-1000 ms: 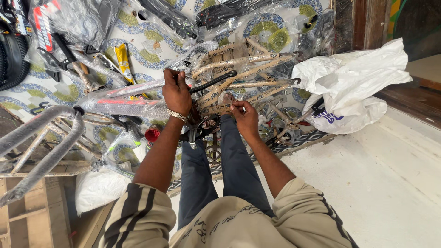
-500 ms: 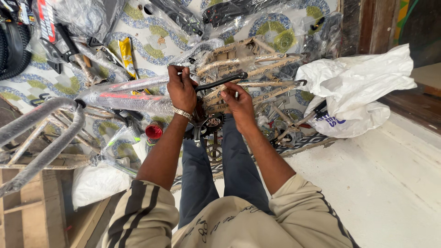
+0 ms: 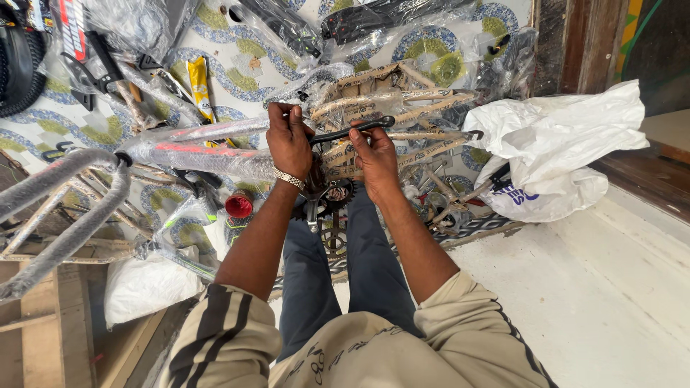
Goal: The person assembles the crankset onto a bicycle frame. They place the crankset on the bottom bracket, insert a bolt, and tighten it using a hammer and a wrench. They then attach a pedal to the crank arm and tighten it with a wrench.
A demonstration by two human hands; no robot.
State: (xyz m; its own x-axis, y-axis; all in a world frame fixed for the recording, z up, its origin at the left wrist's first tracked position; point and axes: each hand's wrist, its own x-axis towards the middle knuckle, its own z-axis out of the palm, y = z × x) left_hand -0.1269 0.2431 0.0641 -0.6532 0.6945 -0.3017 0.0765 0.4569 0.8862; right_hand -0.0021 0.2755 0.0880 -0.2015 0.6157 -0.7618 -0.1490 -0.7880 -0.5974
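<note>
My left hand and my right hand are both closed on a black crank arm that lies level between them. Just below them is a dark toothed chainring on a bicycle frame wrapped in clear plastic. A metal bracelet is on my left wrist. Paper-wrapped frame tubes lie just beyond my right hand.
A white plastic bag sits at the right. Black parts in clear plastic lie on the patterned mat. A red cap lies left of my legs. Grey wrapped tubes and wooden planks are at the left.
Both hands have risen from the chainring area and now hold the black crank arm up, level between them. The view has shifted slightly.
</note>
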